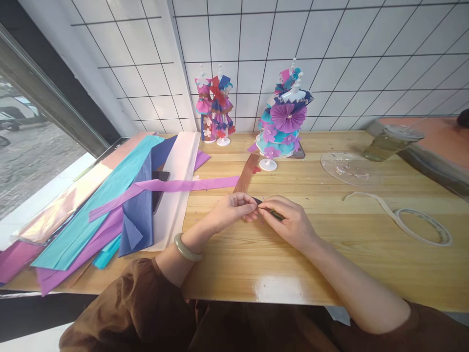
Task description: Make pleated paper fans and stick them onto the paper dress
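My left hand [239, 209], with a pale bangle [187, 247] on its wrist, has its fingers pinched together; what lies between them is too small to make out. Close against it, my right hand [286, 217] grips a dark slim tool [275, 214], its tip near my left fingertips. A brown strip [247, 173] lies just beyond my left hand, and a long purple strip [190, 184] runs leftward from it. Behind my hands stands a mannequin stand [268, 165] dressed in turquoise and purple paper with a pleated purple rosette [288, 117].
Colored paper sheets [98, 195] and a phone [160, 190] lie at left. Two smaller dressed stands [223, 142] are by the wall. At right are a clear plate [330, 171] with small pieces, a lidded cup [384, 145] and a tape roll [445, 230].
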`<state>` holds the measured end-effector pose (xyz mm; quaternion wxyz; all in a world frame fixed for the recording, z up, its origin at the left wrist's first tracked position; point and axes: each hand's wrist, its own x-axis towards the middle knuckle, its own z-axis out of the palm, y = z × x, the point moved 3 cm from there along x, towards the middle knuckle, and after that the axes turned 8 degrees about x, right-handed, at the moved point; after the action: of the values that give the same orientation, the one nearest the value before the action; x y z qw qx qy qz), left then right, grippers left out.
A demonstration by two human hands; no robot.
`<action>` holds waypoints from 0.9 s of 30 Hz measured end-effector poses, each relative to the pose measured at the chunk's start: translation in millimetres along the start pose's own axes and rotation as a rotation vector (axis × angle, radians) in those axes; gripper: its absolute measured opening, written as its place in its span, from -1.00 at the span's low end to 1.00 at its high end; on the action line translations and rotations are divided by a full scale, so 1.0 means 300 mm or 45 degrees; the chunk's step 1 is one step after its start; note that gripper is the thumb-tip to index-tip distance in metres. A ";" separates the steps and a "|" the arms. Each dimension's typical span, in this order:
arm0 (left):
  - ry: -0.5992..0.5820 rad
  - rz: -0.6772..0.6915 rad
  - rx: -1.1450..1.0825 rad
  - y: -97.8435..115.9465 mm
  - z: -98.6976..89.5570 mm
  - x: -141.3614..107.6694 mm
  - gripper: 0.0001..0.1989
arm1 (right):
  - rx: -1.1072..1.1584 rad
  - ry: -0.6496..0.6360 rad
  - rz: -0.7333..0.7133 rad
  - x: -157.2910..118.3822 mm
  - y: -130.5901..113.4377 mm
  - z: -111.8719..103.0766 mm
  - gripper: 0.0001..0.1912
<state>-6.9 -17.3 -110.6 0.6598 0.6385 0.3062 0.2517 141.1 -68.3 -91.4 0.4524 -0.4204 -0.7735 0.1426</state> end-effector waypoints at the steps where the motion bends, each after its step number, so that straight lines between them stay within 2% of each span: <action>1: 0.007 0.003 0.005 -0.003 -0.001 0.001 -0.75 | -0.002 -0.006 -0.002 -0.001 0.000 0.001 -0.87; 9: 0.073 0.019 -0.008 -0.008 -0.007 0.008 -0.77 | 0.000 -0.030 -0.001 -0.007 0.011 0.004 -0.86; 27: 0.048 -0.023 -0.043 -0.007 -0.002 0.008 -0.79 | -0.005 -0.041 -0.001 -0.006 0.005 0.010 -0.89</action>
<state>-5.8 -15.1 -113.0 0.6667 0.6196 0.3202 0.2628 139.8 -68.3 -94.9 0.4389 -0.4187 -0.7812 0.1477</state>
